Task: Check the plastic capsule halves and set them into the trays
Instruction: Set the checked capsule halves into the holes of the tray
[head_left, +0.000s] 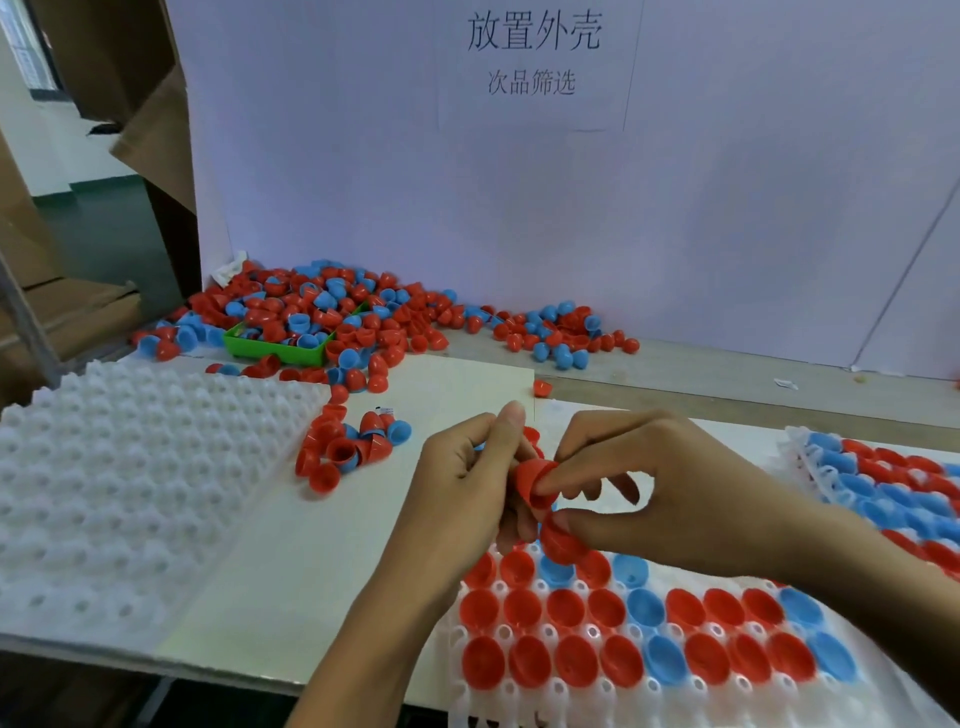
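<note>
White tray (524, 699) holds red, blue halves (571, 660).

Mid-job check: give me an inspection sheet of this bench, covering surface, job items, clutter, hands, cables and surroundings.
Surface: pale board lying on the bench.
Job's things: near tray partly filled with red and blue capsule halves, open sides up; second filled tray at right; unfilled white tray at left; small loose heap on the board.
Clutter: big pile of halves at the back, spilling over a green bin; stray red half; paper scrap.
Hands: left hand and right hand both hold red halves above the near tray.
Cables: nothing seen.
Surroundings: white backboard with printed sign; cardboard boxes at left.
</note>
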